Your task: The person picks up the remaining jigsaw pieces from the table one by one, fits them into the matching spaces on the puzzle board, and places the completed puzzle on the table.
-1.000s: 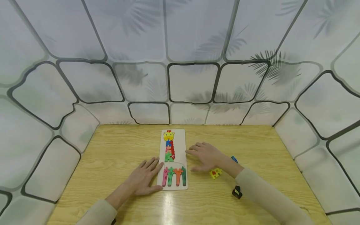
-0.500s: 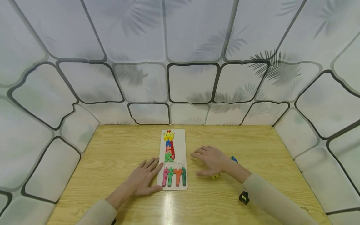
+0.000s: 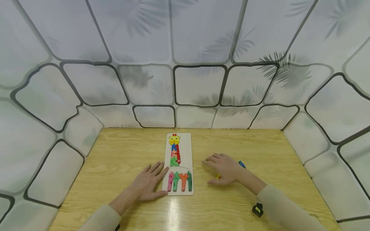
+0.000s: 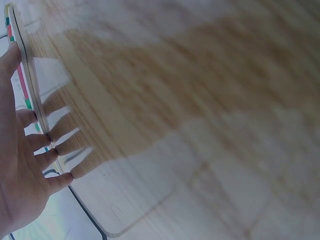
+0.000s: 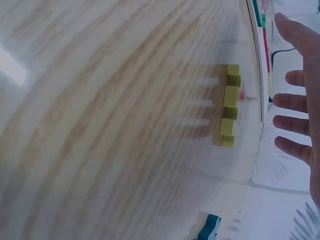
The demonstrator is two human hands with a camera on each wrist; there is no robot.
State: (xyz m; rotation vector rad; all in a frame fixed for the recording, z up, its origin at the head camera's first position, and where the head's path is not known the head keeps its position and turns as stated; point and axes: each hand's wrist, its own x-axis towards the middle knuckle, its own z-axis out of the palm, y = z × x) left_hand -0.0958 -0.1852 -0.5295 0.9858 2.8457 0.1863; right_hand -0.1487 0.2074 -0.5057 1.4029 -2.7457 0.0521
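A white puzzle board (image 3: pixel 186 150) lies upright in my view on the table, with a yellow giraffe head (image 3: pixel 174 139), a neck of blue, pink, green and red pieces, and several coloured leg pieces along the bottom. My left hand (image 3: pixel 148 183) rests beside the board with spread fingers, its thumb and index finger touching the left edge. To the right of the board, my right hand (image 3: pixel 224 168) hovers over a yellow puzzle piece (image 5: pixel 230 105), fingers fairly straight and holding nothing. In the head view that hand covers most of the yellow piece.
A blue puzzle piece (image 3: pixel 242 164) lies just beyond my right wrist. A black device (image 3: pixel 257 209) hangs at the right sleeve. The wooden table (image 3: pixel 130 144) ends at a patterned fabric wall (image 3: pixel 199 85) at the back and both sides.
My right hand has moved right and slightly nearer to me, away from the board and over the yellow puzzle piece, which is now mostly covered. My left hand stays at the board's edge.
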